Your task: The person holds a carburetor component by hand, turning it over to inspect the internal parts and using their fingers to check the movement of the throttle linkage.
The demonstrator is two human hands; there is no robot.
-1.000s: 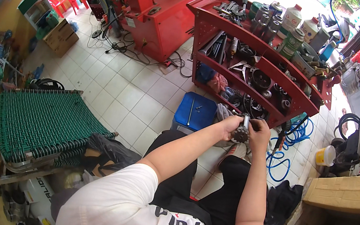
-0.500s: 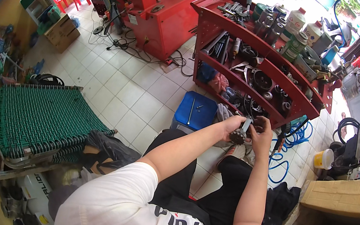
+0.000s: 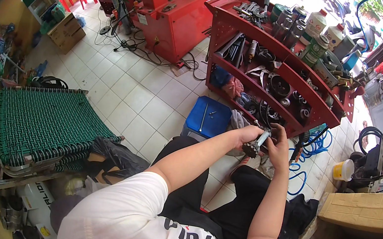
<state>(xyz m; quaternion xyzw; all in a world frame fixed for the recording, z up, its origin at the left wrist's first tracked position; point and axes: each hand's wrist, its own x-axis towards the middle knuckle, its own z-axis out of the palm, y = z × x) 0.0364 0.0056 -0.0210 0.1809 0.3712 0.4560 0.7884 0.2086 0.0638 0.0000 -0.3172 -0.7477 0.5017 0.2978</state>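
Between my two hands, in front of my knees, is a grey metal shaft part (image 3: 262, 139) with a dark, knobbly, toothed end (image 3: 250, 150). It is tilted, the dark end toward me and down. My left hand (image 3: 247, 135) is closed round its left side. My right hand (image 3: 278, 146) has its fingers curled against the right side and the far end, where the fingertips are partly hidden. Just left of my hands stands a blue-topped stool or box (image 3: 216, 112) with a long thin metal rod (image 3: 204, 116) and small metal pieces (image 3: 212, 114) on it.
Ahead stands a red tool cart (image 3: 256, 87) loaded with tools, cans and bottles. A red machine (image 3: 170, 31) is at far left of it, with black cables on the tiles. A green woven folding bed (image 3: 50, 127) lies left; blue hose (image 3: 319, 150) and a bucket (image 3: 343, 169) are right.
The metal part has turned in my hands, so its grey shaft shows more and leans to the right. My right fingers have shifted slightly. Both hands keep hold.
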